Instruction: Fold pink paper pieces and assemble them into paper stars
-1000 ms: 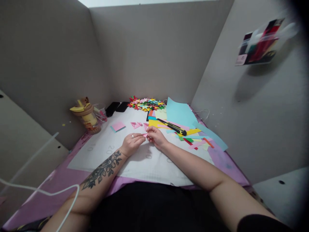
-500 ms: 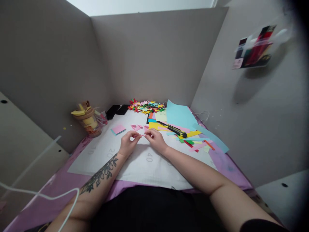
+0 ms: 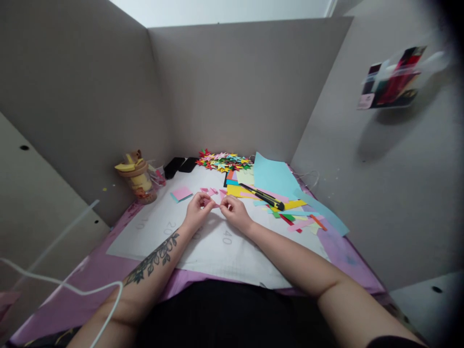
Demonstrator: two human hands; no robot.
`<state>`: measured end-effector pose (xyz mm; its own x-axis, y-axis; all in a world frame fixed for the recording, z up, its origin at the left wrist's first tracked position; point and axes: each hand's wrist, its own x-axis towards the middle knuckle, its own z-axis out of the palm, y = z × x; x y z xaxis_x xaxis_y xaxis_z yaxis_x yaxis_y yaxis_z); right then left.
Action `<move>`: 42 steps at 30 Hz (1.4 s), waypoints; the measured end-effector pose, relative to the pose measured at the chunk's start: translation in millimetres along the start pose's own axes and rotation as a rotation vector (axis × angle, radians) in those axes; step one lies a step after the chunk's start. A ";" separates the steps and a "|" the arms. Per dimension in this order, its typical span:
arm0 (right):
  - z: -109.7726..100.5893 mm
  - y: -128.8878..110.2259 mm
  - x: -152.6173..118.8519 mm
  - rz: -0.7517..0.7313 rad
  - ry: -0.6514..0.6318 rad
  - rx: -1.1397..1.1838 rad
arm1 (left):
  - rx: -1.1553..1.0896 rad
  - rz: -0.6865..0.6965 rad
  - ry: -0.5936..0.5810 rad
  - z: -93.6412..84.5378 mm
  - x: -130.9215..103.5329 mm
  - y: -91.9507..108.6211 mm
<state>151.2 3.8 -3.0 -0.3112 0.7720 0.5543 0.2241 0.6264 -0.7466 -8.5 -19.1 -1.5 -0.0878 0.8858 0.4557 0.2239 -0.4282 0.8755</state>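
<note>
Between my fingertips is a small pink paper piece (image 3: 217, 205), pinched from both sides above the white sheet (image 3: 163, 251). My left hand (image 3: 198, 209) grips its left end, thumb and fingers pressed together. On the other end, my right hand (image 3: 234, 210) is also closed in a pinch. Just beyond my hands lie several folded pink pieces (image 3: 213, 191). A stack of square pink and blue paper (image 3: 181, 194) rests to their left. The fingers partly hide the held piece, so its folds cannot be made out.
Colourful paper stars (image 3: 223, 161) are heaped at the back, beside two black objects (image 3: 174, 167). A cup (image 3: 139, 181) stands at the left. On the right lie a cutter (image 3: 266, 197), paper strips (image 3: 302, 223) and blue sheets (image 3: 273, 174). A white cable (image 3: 87, 293) crosses the lower left.
The whole view has shifted slightly, with the scene now a little further right. Both hands still pinch the pink piece, which shows a little more between the fingertips.
</note>
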 end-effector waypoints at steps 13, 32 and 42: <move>2.8 -0.4 1.4 -0.042 -0.041 -0.045 | 0.012 -0.032 -0.060 -1.1 -0.1 -5.3; 16.3 17.2 2.9 0.525 0.048 0.542 | 0.152 -0.120 -0.176 2.3 1.2 -2.6; 11.0 14.8 7.4 0.520 0.134 0.743 | 0.221 -0.054 -0.130 -0.6 1.9 4.8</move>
<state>142.0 17.6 -14.1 -0.2167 0.9725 0.0858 -0.3601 0.0020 -0.9329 -8.2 -19.6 3.7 0.0170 0.9279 0.3725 0.4299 -0.3432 0.8351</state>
